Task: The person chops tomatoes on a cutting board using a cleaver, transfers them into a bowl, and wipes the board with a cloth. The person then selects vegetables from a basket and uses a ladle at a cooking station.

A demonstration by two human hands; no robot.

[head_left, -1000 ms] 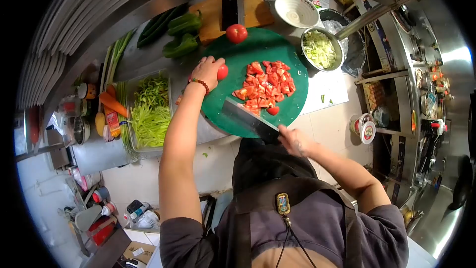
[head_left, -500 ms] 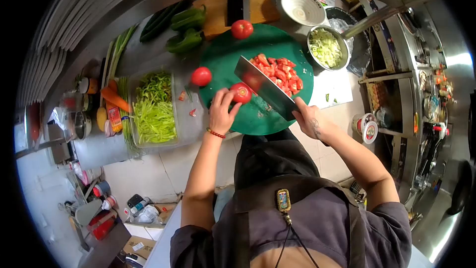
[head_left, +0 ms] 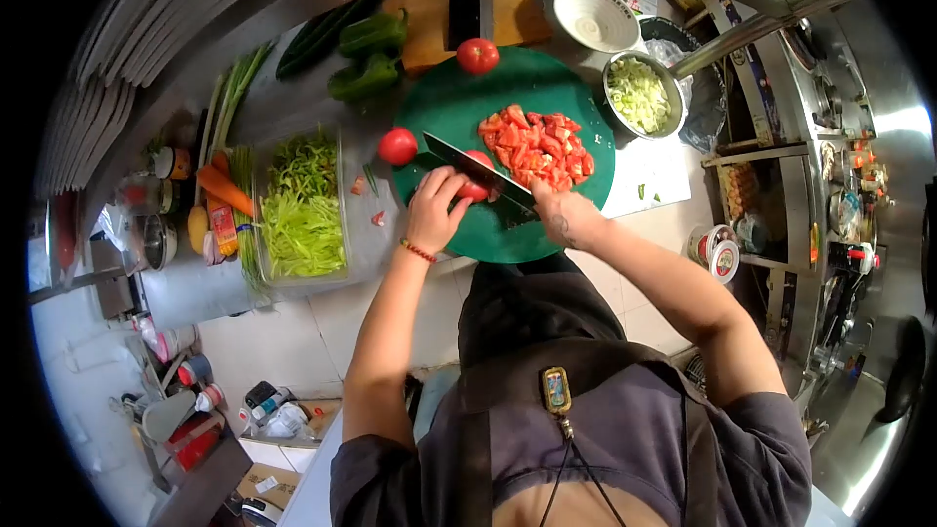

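Observation:
My left hand (head_left: 436,207) grips a red tomato (head_left: 474,191) on the round green cutting board (head_left: 429,98), fingers curled on its left side. My right hand (head_left: 560,214) is closed around the handle of a cleaver (head_left: 478,170), whose wide blade lies over the tomato, hiding part of it. Whether the edge has entered the tomato I cannot tell. Just beyond the blade lies a heap of chopped tomato (head_left: 535,143). One whole tomato (head_left: 397,146) sits at the board's left edge, another tomato (head_left: 477,56) at its far edge.
Left of the board stands a clear tray of sliced greens (head_left: 305,234), with carrots (head_left: 224,190) beyond it. Green peppers (head_left: 371,59) and a wooden board (head_left: 512,15) lie at the back. A metal bowl of chopped vegetable (head_left: 641,95) and a white bowl (head_left: 596,17) stand at right.
My right hand has brought the cleaver left, from beside the chopped heap to over the tomato. My left hand has stayed at the tomato, shifting slightly.

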